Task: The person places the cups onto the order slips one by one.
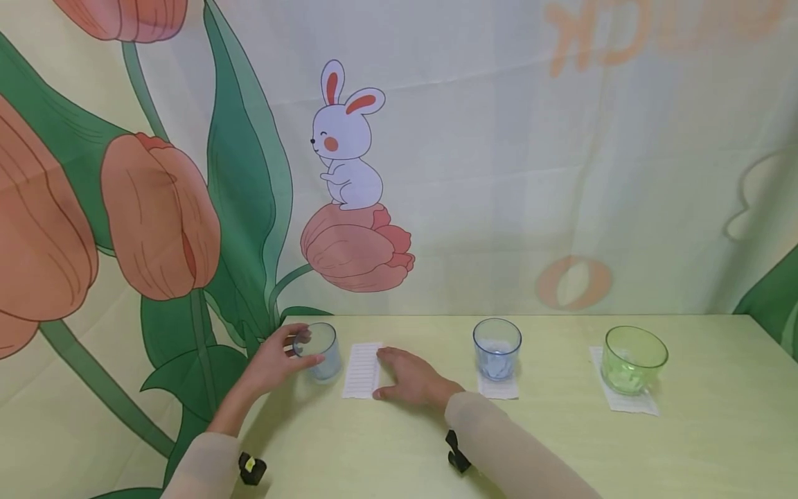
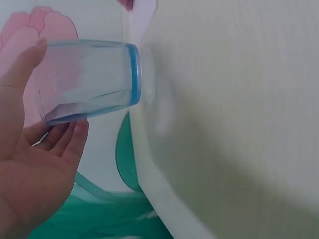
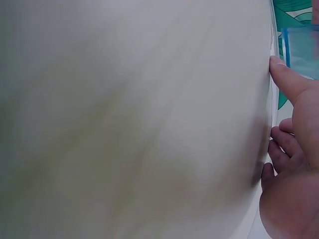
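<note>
My left hand (image 1: 273, 364) grips a clear, blue-tinted drinking glass (image 1: 328, 366) at the table's left end, thumb on the near side and fingers round the far side. In the left wrist view the glass (image 2: 89, 74) has its thick blue base close to the tabletop; whether it touches is hard to tell. To its right lies a white lined slip of paper (image 1: 360, 374). My right hand (image 1: 414, 378) rests at the slip's right edge, fingertips at the far corner and thumb at the near one. The right wrist view shows its fingers (image 3: 280, 157) against the table.
Farther right, a blue-rimmed glass (image 1: 497, 353) stands on a second paper slip (image 1: 499, 389). A green glass bowl (image 1: 632, 364) sits on a third slip (image 1: 636, 403) toward the right. A printed curtain (image 1: 467, 173) with tulips and a rabbit hangs behind the pale table (image 1: 561, 450).
</note>
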Demonstrator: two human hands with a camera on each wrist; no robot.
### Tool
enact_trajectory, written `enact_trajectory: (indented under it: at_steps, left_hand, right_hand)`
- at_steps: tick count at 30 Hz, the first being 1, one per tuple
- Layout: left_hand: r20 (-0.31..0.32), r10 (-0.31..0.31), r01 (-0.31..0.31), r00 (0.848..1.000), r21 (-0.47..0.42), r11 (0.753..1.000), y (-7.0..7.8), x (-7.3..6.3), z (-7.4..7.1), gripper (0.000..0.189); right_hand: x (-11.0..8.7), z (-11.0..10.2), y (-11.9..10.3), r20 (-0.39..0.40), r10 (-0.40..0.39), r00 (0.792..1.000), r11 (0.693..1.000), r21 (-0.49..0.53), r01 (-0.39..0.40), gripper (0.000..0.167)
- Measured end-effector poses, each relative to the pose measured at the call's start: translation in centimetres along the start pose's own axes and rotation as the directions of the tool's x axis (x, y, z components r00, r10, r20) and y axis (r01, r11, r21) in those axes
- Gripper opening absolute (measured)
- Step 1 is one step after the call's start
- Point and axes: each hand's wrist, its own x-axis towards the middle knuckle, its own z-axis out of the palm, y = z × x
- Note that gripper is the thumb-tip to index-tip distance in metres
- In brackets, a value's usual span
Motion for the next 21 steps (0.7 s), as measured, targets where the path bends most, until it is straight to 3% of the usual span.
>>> enact_trajectory:
  at_steps: [11, 21]
  left_hand:
    - [0.047, 0.051, -0.049, 0.998, -0.030, 0.998, 2.4, 1.7, 3.2, 0.079]
    - [0.067, 0.066, -0.063, 0.996, -0.050, 0.997, 2.9, 2.4, 5.0, 0.078]
  right_hand:
    - [0.1, 0.1, 0.3, 0.003, 0.000, 1.000, 1.000, 0.025, 0.000, 0.084]
    - [0.2, 0.3, 0.6, -0.009, -0.019, 1.000, 0.999, 0.035, 0.019, 0.086]
